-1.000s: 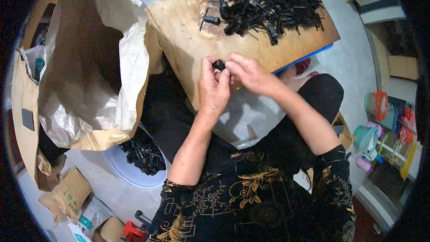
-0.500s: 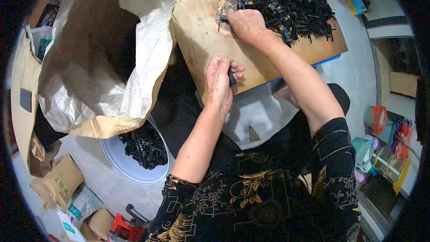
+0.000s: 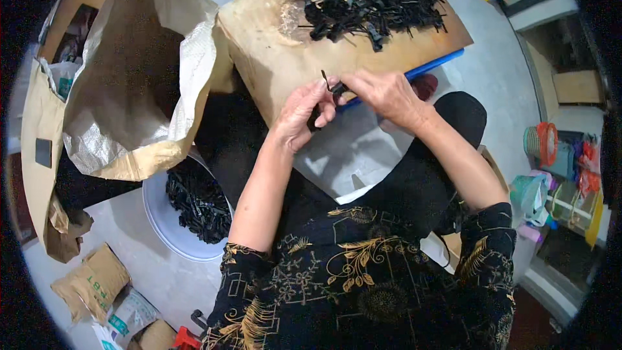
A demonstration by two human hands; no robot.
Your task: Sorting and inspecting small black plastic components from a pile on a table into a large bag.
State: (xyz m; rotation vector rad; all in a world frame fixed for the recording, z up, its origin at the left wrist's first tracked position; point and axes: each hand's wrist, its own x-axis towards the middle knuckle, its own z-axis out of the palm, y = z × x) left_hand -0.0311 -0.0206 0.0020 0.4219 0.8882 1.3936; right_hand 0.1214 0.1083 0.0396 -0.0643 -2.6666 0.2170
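Note:
My two hands meet above the near edge of a wooden board point(image 3: 256, 42). Between them is a small black plastic part point(image 3: 337, 89) with a thin prong sticking up. The fingertips of my left hand point(image 3: 302, 113) close on it from one side, and more black shows in the curl of those fingers, too hidden to make out. From the other side, my right hand point(image 3: 391, 100) pinches the same part. A heap of similar black plastic parts point(image 3: 376, 6) with thin prongs lies on the far side of the board.
A large open woven sack point(image 3: 197, 78) stands at the left. Below it, a pale round tub point(image 3: 153, 220) holds many black pieces point(image 3: 197, 204). Brown paper bags point(image 3: 97, 279) lie on the floor at lower left. Baskets and plastic bags point(image 3: 531, 198) stand at the right.
My right hand has come back from the heap's left edge to my left hand, bringing a black part. The view has shifted, so the board appears farther up and left.

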